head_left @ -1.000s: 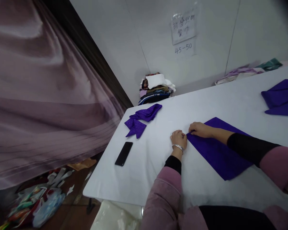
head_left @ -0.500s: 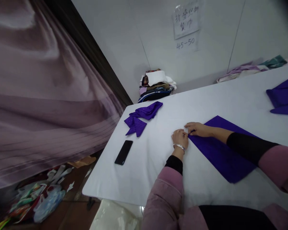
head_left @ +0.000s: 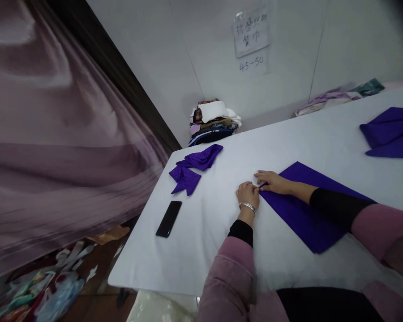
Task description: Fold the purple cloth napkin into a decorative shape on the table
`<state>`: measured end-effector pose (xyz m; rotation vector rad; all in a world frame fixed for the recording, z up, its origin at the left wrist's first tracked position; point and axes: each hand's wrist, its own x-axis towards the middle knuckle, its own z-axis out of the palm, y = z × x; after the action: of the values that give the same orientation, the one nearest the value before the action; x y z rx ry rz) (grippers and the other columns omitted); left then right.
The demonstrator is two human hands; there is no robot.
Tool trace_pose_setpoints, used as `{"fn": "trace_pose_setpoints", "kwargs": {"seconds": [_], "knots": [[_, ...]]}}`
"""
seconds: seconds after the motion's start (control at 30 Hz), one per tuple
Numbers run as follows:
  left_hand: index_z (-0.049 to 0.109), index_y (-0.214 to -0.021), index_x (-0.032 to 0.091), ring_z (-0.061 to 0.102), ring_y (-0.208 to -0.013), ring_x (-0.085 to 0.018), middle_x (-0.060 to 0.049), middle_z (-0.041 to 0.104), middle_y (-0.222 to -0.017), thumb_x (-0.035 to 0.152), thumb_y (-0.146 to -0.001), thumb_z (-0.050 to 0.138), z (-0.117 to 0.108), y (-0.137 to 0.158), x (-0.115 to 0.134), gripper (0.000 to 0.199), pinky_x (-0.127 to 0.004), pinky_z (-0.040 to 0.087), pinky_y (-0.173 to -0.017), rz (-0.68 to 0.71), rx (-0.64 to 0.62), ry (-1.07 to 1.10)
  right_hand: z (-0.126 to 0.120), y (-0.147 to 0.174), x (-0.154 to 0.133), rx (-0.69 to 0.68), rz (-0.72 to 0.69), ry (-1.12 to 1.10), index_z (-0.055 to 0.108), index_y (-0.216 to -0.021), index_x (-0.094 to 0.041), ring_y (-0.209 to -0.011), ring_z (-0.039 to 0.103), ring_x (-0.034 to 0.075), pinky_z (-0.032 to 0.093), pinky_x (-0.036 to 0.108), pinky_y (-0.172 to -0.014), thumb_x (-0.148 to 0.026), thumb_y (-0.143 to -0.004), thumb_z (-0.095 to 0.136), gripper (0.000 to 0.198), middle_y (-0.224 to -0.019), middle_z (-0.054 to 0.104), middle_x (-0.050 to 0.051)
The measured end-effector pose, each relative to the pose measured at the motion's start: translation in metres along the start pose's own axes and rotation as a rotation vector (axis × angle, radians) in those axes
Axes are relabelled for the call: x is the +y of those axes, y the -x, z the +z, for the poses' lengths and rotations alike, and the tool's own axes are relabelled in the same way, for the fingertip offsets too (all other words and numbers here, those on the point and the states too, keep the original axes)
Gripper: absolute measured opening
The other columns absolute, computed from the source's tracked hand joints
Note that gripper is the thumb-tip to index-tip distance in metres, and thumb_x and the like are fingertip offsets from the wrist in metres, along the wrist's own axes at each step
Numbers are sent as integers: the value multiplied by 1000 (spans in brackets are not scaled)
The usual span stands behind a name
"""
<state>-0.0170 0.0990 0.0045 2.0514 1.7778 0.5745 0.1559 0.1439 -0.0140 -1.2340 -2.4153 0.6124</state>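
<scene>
A purple napkin [head_left: 302,219] lies flat and folded on the white-covered table [head_left: 208,250], its left corner pointing at my hands. My left hand [head_left: 248,195], with a silver bangle at the wrist, pinches the tip of that corner. Just beside it, my right hand [head_left: 272,182] grips the same corner from the far side, its fingers bent over the edge. The right forearm lies across the napkin and hides part of it. The exact folds under the fingertips are too small to make out.
Left of my hands are a folded purple napkin [head_left: 188,178], another crumpled purple one [head_left: 204,157] and a black phone [head_left: 169,219]. More purple cloth [head_left: 394,134] lies at far right. Folded fabrics [head_left: 215,123] are stacked by the wall. A pink curtain [head_left: 53,156] hangs at left.
The view has shifted slightly, so most things sit a little further left. Both hands stay at the napkin's left corner, with the right hand's fingers slightly shifted over the edge.
</scene>
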Motion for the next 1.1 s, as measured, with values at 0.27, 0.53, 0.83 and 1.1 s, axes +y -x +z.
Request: {"fn": "trace_pose_setpoints", "kwargs": {"seconds": [0.27, 0.53, 0.83, 1.1], "knots": [[65, -79, 25, 48, -116, -17, 1, 62, -116, 21, -82, 58, 0, 0, 0, 8, -37, 35, -99, 7, 48, 36, -20, 38, 14, 256, 127, 162, 56, -126, -21, -134, 34, 29, 25, 52, -108, -41, -85, 48, 46, -137, 50, 12], [64, -76, 25, 49, -116, -17, 2, 63, -116, 20, -81, 58, 0, -2, -1, 9, -37, 36, -99, -7, 54, 45, -78, 74, 80, 289, 718, 133, 65, -111, -12, -101, 61, 29, 48, 38, -84, -47, -84, 44, 49, -112, 67, 15], [64, -75, 25, 49, -116, -18, 1, 62, -117, 19, -80, 58, -4, -1, 2, 10, -38, 36, -100, -18, 42, 50, -56, 59, 82, 388, 756, 383, 63, -112, -16, -112, 51, 34, 43, 47, -85, -53, -84, 41, 52, -121, 59, 17], [64, -74, 24, 49, -116, -19, 0, 62, -117, 18, -79, 58, -3, -3, 0, 10, -38, 35, -100, -11, 42, 55, -56, 62, 84, 434, 798, 294, 59, -111, -16, -116, 48, 33, 38, 49, -91, -51, -80, 46, 49, -122, 57, 16]]}}
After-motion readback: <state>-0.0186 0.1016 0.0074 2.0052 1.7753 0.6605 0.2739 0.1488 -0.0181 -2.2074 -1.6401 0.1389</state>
